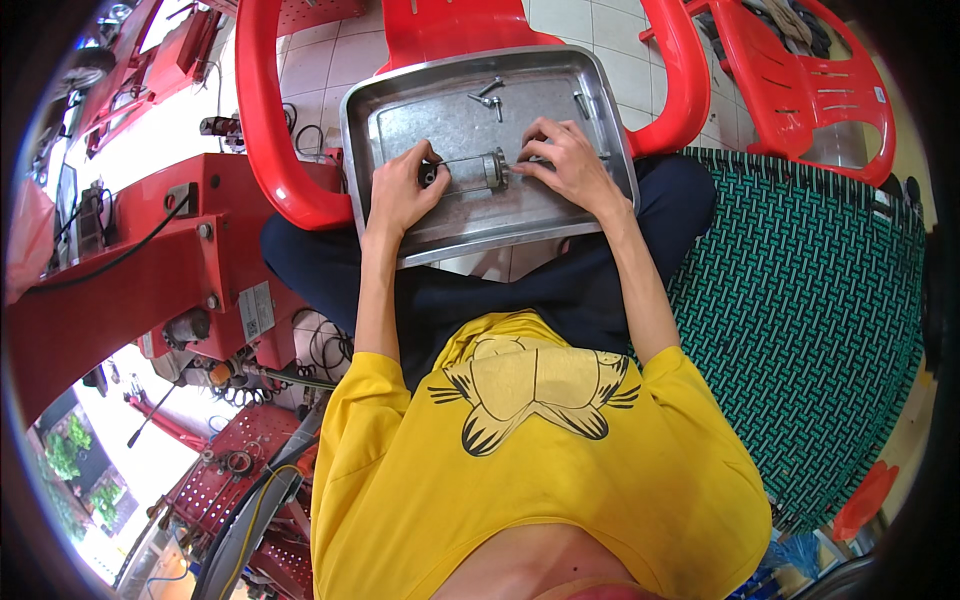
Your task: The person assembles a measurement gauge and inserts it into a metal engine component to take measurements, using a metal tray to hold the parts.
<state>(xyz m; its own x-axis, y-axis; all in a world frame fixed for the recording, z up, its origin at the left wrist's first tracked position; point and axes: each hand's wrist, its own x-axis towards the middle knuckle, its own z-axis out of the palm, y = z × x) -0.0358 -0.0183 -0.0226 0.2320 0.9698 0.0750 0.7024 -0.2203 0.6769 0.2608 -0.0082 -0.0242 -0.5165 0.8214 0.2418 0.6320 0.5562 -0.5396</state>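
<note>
A clear cylinder [468, 174] with a dark fitting at its left end and a round metal flange [497, 169] at its right end lies over a metal tray [480, 228]. My left hand [404, 188] is closed around the dark left end. At the flange end, my right hand [570, 165] has its fingers curled and thumb and fingertips drawn in close to the flange. Whether something small sits between those fingertips is too small to tell. Several small metal bolts [488, 98] lie in the far part of the tray, and another metal piece [581, 104] lies near its right wall.
The tray rests on a red plastic chair [675, 80] in front of me. To my left stands a red machine [220, 240] with cables and hoses. A green woven seat [800, 310] is on my right, with another red chair [810, 90] behind it.
</note>
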